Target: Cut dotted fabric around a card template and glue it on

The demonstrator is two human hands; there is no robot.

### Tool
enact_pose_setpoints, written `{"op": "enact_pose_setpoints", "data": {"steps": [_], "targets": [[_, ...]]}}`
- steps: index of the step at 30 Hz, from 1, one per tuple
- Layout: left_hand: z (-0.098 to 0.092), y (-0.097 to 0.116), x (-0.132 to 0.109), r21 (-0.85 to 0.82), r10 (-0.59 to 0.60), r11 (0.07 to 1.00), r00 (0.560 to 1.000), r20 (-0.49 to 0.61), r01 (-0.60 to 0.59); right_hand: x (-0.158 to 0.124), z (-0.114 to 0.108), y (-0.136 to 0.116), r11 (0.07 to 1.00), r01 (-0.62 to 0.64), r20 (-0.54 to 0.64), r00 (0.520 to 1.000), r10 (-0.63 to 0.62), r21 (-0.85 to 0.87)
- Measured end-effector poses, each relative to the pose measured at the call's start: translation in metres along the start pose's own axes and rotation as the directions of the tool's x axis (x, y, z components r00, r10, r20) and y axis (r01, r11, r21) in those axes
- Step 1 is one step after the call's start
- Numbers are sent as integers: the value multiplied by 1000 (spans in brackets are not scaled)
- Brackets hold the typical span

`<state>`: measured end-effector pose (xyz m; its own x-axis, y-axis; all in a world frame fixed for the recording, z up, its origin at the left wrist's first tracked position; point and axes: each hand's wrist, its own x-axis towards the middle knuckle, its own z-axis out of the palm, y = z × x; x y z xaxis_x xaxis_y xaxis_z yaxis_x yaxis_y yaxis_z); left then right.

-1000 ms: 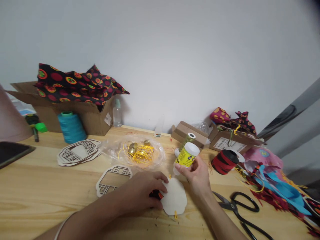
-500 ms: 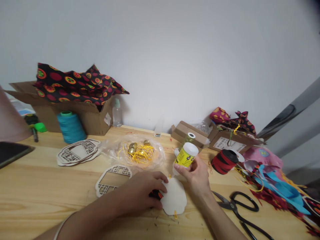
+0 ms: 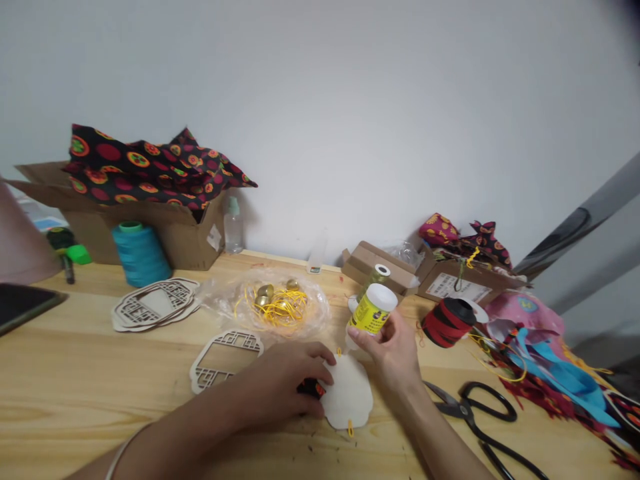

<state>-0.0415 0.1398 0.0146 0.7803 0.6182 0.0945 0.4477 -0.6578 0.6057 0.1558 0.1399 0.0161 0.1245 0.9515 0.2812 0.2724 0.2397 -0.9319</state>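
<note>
Now: yellow-labelled bottle upended over the pale plaque

And on my feed, the pale plaque (image 3: 349, 393) lies flat on the wooden table (image 3: 75, 373), near the front, right between the two hands. One yellow loop (image 3: 351, 428) sticks out at its near edge, another at its far edge. Above that far edge leans the yellow-labelled bottle (image 3: 373, 310), base up, nozzle down; I can't tell from here whether the tip touches the wood.

Firm work on the right: I've got the right hand (image 3: 395, 350) closed around the bottle, thumb across the front. Over to the left hand (image 3: 290, 377), fingers curved, thumb well apart from the index finger, fingertips at the plaque's left edge. How tightly it holds, I can't say. A dark patterned piece (image 3: 313, 387) peeks out between thumb and finger.

Moving outward! Just beyond the left forearm, partly covered by it, lies a lattice frame (image 3: 196, 373); past that, a stack of frames (image 3: 135, 313). Behind the hands, a clear plastic bag (image 3: 317, 310) spreads under brass bells (image 3: 265, 297) and tangled yellow cord (image 3: 287, 310). Right of the right forearm, black-handled scissors (image 3: 466, 410) lie with blades parted, and beyond them sits a red-and-black spool (image 3: 447, 323).
</note>
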Motion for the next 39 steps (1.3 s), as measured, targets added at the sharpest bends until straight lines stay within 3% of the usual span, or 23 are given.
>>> {"op": "enact_pose_setpoints", "data": {"steps": [19, 25, 30, 35, 39], "targets": [[-1, 1, 1, -26, -7, 1000, 1000, 8, 8, -3, 3, -2, 993, 44, -3, 999, -45, -110], [-1, 1, 0, -23, -7, 1000, 1000, -4, 7, -1, -2, -6, 989, 71, 42, 997, -66, -129], [-2, 2, 0, -23, -13, 1000, 1000, 1, 13, 3, -7, -5, 988, 61, -19, 998, -64, -140], [-3, 3, 1, -18, -17, 1000, 1000, -2, 17, 4, -6, -7, 993, 17, -65, 998, -25, -119], [-2, 2, 1, -28, -5, 1000, 1000, -9, 5, 2, -1, -3, 999, 4, -27, 1000, -5, -53]]}}
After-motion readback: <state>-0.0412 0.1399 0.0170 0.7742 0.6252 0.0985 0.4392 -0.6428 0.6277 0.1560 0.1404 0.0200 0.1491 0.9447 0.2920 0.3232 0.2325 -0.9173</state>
